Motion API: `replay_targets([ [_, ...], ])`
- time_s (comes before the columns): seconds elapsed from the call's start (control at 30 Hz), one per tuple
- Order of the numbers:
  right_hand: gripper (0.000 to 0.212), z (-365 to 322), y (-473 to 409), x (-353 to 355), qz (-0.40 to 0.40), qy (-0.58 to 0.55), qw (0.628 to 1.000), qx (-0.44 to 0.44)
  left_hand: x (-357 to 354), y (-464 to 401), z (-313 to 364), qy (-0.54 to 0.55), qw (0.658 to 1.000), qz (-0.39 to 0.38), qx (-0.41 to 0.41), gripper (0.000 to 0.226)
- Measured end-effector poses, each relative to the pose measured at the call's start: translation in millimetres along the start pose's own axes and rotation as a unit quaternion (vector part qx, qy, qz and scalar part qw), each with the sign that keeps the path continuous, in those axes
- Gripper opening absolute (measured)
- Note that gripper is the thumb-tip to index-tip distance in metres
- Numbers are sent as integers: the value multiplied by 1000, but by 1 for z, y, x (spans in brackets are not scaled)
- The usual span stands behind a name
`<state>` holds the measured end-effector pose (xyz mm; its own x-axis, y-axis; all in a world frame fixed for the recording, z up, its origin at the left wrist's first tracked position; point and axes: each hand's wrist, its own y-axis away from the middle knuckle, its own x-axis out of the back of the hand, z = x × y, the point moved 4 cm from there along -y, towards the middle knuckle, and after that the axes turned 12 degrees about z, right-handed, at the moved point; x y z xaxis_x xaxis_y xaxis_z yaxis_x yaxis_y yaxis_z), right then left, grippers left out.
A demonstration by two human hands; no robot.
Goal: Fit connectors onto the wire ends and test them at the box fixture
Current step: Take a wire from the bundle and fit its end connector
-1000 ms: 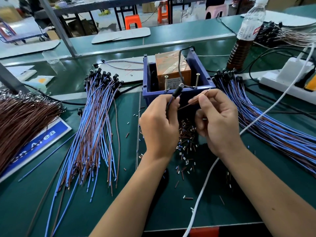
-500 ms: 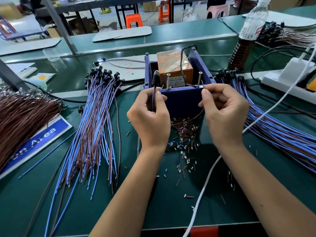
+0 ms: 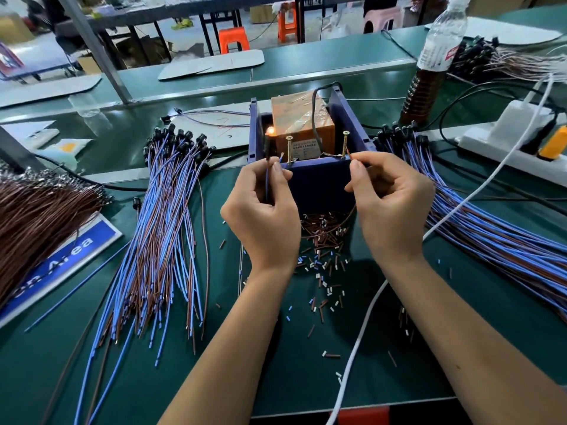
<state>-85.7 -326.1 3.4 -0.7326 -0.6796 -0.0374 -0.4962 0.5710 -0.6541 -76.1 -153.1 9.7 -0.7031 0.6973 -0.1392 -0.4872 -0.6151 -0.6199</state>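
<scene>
Head: wire (image 3: 266,182) between left fingers (image 3: 277,173)

Light: bright, even, overhead; glare on the bench rail (image 3: 276,73).
Shadows: soft, under both forearms.
Edges: wide-angle bending, slight softness.

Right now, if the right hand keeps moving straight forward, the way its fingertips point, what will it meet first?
Most likely the right screw standing on the blue box front wall. The right hand pinches a brown wire whose tip already looks at that screw. Depth is uncertain.
</scene>
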Motion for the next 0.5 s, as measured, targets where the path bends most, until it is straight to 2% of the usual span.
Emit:
replay_targets([
  [0.5, 12, 0, 1, 0, -7, -10, 1000, -7, -1, 2, -3, -14, 1000, -15, -11, 14],
])
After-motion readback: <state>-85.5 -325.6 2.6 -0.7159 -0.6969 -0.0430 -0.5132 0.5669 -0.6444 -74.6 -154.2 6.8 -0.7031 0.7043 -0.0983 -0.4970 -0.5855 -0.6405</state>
